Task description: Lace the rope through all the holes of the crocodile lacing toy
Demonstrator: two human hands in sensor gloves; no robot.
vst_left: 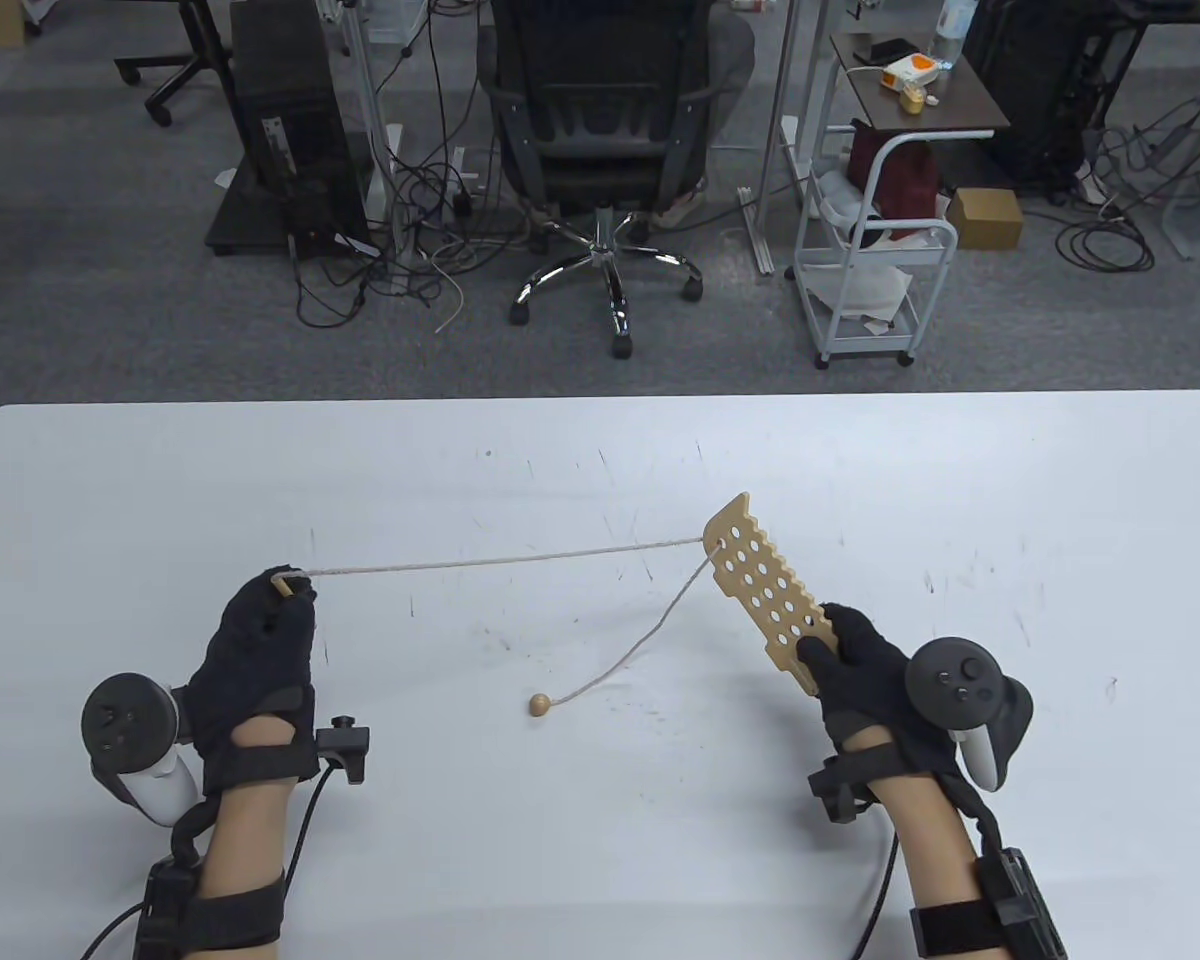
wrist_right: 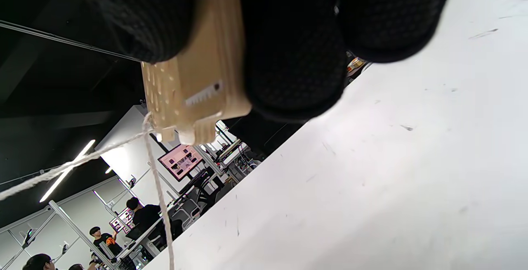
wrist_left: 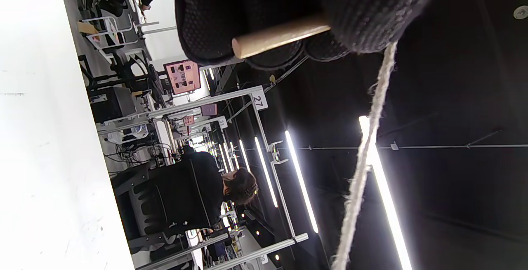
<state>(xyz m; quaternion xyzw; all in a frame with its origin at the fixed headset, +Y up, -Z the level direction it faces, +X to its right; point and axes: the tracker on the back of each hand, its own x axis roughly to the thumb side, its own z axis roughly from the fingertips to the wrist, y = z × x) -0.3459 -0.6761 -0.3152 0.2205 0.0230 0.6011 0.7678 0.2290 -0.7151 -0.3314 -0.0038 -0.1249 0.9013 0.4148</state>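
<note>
R hand (vst_left: pixel 865 665) grips the crocodile lacing toy (vst_left: pixel 765 590) by its near end, thumb on top & fingers wrapped under, board lifted off the white table (vst_left: pixel 600 850) and angled away toward upper left; in the right wrist view the gloved fingers (wrist_right: pixel 297 55) clamp both faces of the board (wrist_right: pixel 194 76). Rope (vst_left: pixel 500 562) passes thru a hole near the toy's far tip: one run goes taut leftward to the L hand (vst_left: pixel 260 640), the other hangs slack down to a wooden bead (vst_left: pixel 538 705) lying on the table betw. the hands. L hand pinches the wooden needle tip (vst_left: pixel 284 587) at the rope's end betw. thumb & fingertips; left wrist view shows the needle (wrist_left: pixel 280 36) sticking out from the pressed fingers (wrist_left: pixel 371 10) w/ rope (wrist_left: pixel 363 158) trailing off. Rest of the holes look unthreaded. Around: office chair (vst_left: pixel 600 140) beyond the table's far edge, white cart (vst_left: pixel 875 250) to its right, PC tower (vst_left: pixel 285 120) and cable tangle (vst_left: pixel 410 230) on the floor at left. Nothing on the table sits betw. hands & toy except the slack rope and bead.
</note>
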